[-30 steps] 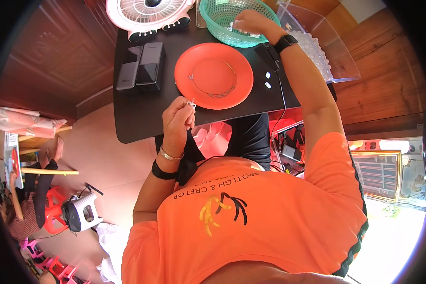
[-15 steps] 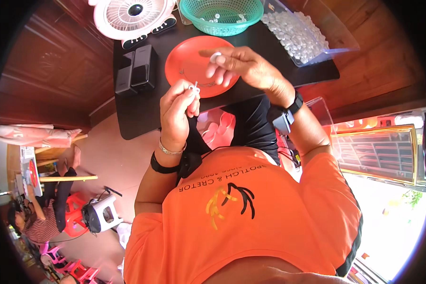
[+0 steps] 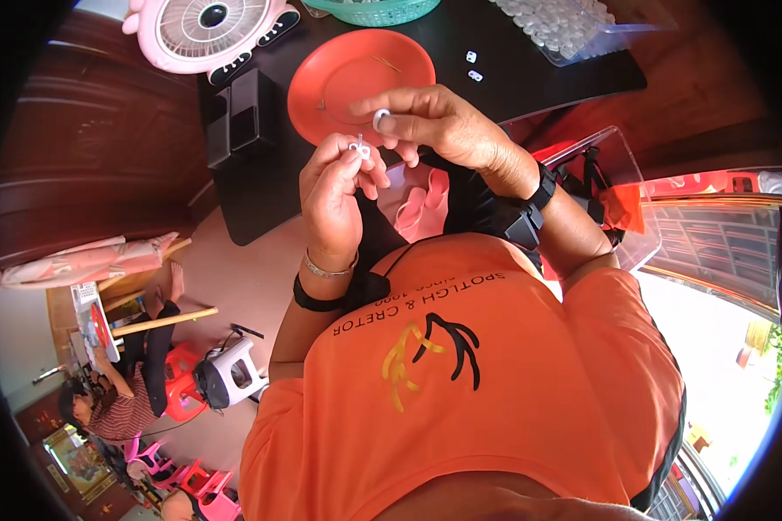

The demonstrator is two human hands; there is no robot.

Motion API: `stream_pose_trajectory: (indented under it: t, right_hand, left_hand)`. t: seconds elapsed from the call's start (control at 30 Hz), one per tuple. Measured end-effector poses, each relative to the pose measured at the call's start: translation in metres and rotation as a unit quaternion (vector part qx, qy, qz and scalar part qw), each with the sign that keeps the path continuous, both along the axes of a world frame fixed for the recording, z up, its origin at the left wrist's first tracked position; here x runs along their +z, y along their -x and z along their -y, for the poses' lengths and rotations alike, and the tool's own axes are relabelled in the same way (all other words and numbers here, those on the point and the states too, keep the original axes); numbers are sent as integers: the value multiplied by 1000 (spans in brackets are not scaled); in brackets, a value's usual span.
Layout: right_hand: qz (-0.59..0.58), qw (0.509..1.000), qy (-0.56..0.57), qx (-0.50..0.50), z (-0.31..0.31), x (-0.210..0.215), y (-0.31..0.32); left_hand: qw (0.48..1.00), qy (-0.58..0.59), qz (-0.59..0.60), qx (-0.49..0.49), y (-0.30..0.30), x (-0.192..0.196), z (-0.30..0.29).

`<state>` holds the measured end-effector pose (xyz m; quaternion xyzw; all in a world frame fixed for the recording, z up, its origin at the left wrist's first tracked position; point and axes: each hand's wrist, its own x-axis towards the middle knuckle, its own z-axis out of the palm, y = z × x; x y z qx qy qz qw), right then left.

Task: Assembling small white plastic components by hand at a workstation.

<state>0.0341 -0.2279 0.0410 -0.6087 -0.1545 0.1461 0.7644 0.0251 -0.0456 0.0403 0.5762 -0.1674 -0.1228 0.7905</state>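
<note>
My left hand [image 3: 332, 193] is closed, with thumb and fingers pinching a small white plastic piece [image 3: 361, 151] that has a thin pin standing up from it. My right hand [image 3: 447, 130] is beside it on the right, its thumb and index finger closed on a small round white piece [image 3: 381, 118]. The two pieces are close but apart. Behind and partly under the hands lies an orange plate [image 3: 321, 65] on the dark table. A few thin yellowish slivers [image 3: 386, 62] rest on the plate.
Two small white pieces [image 3: 473, 68] lie on the black table [image 3: 530, 97] right of the plate. At the back stand a green basket [image 3: 382, 12], a clear bin of white pieces [image 3: 556, 26] and a pink fan [image 3: 208, 35]. A dark grey box [image 3: 250, 108] sits left.
The view has shifted, so the table things sit higher in the picture. My right hand has brought its round piece nearer to the piece in my left hand. Both hands keep their pinch.
</note>
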Motion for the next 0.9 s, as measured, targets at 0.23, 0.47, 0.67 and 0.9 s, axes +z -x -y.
stream_pose_trajectory:
  t: [0.23,0.47,0.67,0.9]
  right_hand:
    - [36,997,17,-68,4,-11,-4]
    - [26,994,-29,-105,-7,-16,3]
    - [55,989,-84,-105,-21,-21,9]
    - [40,992,-52,-110,-15,-26,8]
  left_hand:
    - [999,-32,7,-18,0,-4,-1]
    - [999,-42,-2,-27,0,-3,1]
    - [999,-42,11,-17,-3,-5,-1]
    - [1000,8,8,-8,-5,-12,-7]
